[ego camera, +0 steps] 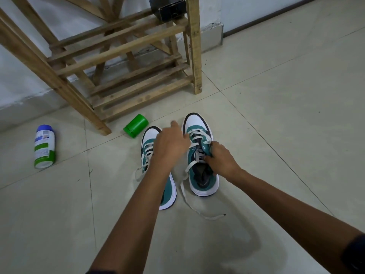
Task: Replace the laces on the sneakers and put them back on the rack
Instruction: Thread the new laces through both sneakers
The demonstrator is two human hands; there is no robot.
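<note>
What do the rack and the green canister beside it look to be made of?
Rack: unfinished wood, likely; pale tan slats with visible grain, knots and rough edges. Green canister: probably plastic; uniform bright colour, smooth, slightly glossy surface with a ridged band at its near end.

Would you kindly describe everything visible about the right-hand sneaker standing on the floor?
The right-hand teal-and-white sneaker stands upright on the pale tiled floor, toe pointing away towards the wooden slatted rack, beside its partner. It has a white toe cap with a dark rim, teal side panels, a white sole and a dark lining. Its off-white flat lace is partly threaded, one loose end trailing onto the floor. The right hand grips the tongue area near the top eyelets; the left hand is blurred beside it.
</note>
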